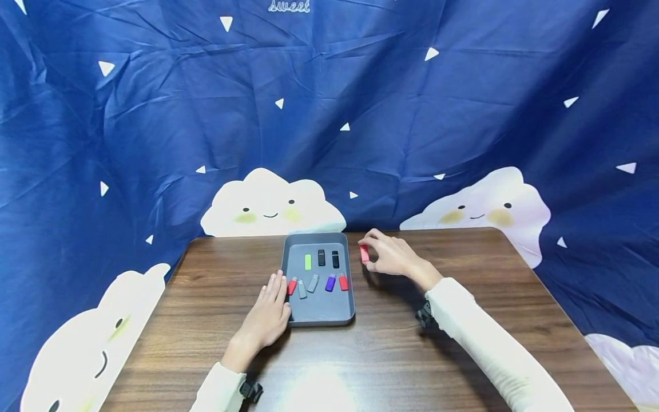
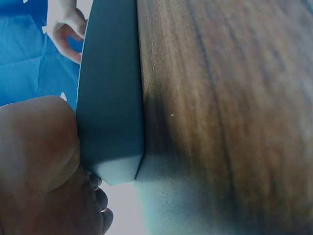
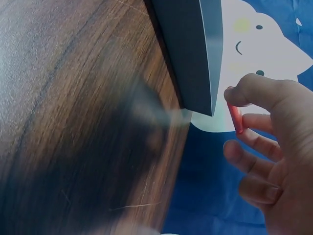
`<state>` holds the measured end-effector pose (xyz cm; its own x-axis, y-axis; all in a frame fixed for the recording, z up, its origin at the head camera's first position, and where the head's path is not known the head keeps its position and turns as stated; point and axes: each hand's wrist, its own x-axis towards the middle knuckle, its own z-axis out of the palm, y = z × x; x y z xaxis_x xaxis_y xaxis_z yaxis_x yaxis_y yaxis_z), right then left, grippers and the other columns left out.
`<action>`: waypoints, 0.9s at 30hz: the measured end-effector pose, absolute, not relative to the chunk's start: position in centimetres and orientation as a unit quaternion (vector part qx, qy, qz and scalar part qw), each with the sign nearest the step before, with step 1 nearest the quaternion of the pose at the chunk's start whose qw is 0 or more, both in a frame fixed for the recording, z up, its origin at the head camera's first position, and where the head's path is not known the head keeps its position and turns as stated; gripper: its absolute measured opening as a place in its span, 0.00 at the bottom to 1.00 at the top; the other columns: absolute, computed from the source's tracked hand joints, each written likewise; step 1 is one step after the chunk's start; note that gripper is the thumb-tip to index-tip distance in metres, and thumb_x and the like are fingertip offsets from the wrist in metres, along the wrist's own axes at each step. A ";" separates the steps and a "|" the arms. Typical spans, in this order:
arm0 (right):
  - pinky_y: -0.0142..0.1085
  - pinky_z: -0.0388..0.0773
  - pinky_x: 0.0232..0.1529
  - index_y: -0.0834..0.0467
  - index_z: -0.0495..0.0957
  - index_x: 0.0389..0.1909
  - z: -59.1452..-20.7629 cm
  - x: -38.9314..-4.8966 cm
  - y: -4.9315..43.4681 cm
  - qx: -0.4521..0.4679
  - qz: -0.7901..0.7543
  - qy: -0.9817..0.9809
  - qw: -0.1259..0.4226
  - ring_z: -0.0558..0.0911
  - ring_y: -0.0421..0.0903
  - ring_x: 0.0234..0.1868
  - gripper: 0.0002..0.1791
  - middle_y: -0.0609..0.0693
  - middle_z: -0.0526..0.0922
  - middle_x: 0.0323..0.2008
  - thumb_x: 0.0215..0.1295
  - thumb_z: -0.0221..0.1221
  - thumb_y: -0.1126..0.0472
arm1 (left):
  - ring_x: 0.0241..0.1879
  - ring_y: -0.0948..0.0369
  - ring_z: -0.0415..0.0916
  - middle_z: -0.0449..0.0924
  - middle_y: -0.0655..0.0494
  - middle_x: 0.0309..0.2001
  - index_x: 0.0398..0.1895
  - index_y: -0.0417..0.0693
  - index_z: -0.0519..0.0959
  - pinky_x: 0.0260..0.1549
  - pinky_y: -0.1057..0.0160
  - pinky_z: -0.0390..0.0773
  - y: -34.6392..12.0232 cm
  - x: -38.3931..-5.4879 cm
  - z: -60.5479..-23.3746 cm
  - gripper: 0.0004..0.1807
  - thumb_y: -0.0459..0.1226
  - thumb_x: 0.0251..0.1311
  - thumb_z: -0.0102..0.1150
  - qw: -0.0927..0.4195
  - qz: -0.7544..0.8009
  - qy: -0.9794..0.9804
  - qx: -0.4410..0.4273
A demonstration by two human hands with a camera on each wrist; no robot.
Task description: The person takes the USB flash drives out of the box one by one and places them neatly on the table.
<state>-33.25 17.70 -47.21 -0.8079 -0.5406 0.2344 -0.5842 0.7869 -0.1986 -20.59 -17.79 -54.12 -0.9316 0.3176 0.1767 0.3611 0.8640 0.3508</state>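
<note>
Between the thumb and fingers of my right hand [image 1: 391, 255] is a red USB stick [image 1: 364, 253], pinched just off the right side of a grey tray [image 1: 320, 313]. The right wrist view shows the same red stick [image 3: 235, 117] edge-on. My left hand [image 1: 268, 315] lies with straight fingers against the tray's left side. Inside the tray, a green stick [image 1: 308, 262] and two black ones [image 1: 321, 257] form the back row. Nearer are a red stick [image 1: 292, 285], two grey ones [image 1: 312, 283], a purple one [image 1: 330, 282] and another red one [image 1: 343, 281].
The tray stands on a brown wooden table [image 1: 216, 320], near its back edge. A blue curtain [image 1: 329, 86] with white clouds hangs right behind the table. Each wrist carries a small black camera [image 1: 251, 391].
</note>
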 end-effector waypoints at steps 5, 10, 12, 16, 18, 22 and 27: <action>0.44 0.84 0.35 0.53 0.84 0.63 -47.4 -33.5 18.1 0.289 0.138 -0.944 0.076 0.85 0.48 0.34 0.31 0.48 0.80 0.60 0.57 0.71 0.50 | 0.85 0.36 0.47 0.48 0.31 0.85 0.82 0.26 0.54 0.82 0.36 0.53 -17.8 -20.4 -53.9 0.35 0.39 0.78 0.40 0.056 -0.194 -0.962 -0.181; 0.48 0.85 0.40 0.52 0.84 0.63 -47.5 -33.7 18.3 0.280 0.145 -0.946 0.075 0.87 0.50 0.38 0.31 0.48 0.80 0.61 0.57 0.72 0.50 | 0.84 0.35 0.48 0.49 0.31 0.84 0.81 0.25 0.55 0.81 0.34 0.55 -17.5 -20.3 -53.1 0.35 0.37 0.78 0.43 0.046 -0.200 -0.964 -0.171; 0.49 0.86 0.41 0.52 0.84 0.63 -47.7 -33.8 18.5 0.277 0.146 -0.947 0.073 0.88 0.51 0.40 0.31 0.48 0.80 0.61 0.57 0.71 0.50 | 0.84 0.36 0.48 0.49 0.31 0.84 0.81 0.25 0.55 0.81 0.34 0.55 -17.5 -20.3 -53.2 0.35 0.37 0.77 0.43 0.046 -0.195 -0.965 -0.169; 0.50 0.86 0.46 0.52 0.84 0.63 -48.1 -34.2 18.7 0.268 0.148 -0.950 0.064 0.89 0.53 0.45 0.31 0.49 0.79 0.62 0.57 0.71 0.50 | 0.84 0.36 0.48 0.49 0.32 0.85 0.81 0.26 0.55 0.81 0.35 0.56 -17.5 -20.3 -53.4 0.35 0.37 0.77 0.43 0.047 -0.188 -0.967 -0.168; 0.51 0.86 0.48 0.52 0.84 0.64 -48.3 -34.5 18.8 0.264 0.148 -0.951 0.062 0.89 0.53 0.46 0.31 0.49 0.79 0.62 0.57 0.71 0.51 | 0.84 0.37 0.48 0.49 0.32 0.85 0.81 0.26 0.55 0.81 0.35 0.55 -17.5 -20.2 -53.3 0.35 0.37 0.77 0.44 0.048 -0.186 -0.967 -0.167; 0.52 0.86 0.49 0.54 0.83 0.64 -48.7 -34.9 18.9 0.260 0.147 -0.953 0.051 0.88 0.54 0.45 0.31 0.50 0.79 0.63 0.57 0.71 0.51 | 0.84 0.36 0.49 0.50 0.31 0.84 0.81 0.25 0.56 0.81 0.35 0.55 -17.5 -20.2 -53.1 0.35 0.37 0.78 0.44 0.047 -0.188 -0.967 -0.167; 0.52 0.85 0.49 0.54 0.83 0.65 -49.1 -35.4 19.0 0.255 0.141 -0.956 0.036 0.87 0.53 0.45 0.32 0.51 0.79 0.63 0.57 0.70 0.52 | 0.84 0.35 0.49 0.51 0.30 0.84 0.80 0.24 0.56 0.81 0.34 0.56 -17.5 -20.3 -53.0 0.34 0.37 0.77 0.44 0.046 -0.181 -0.968 -0.169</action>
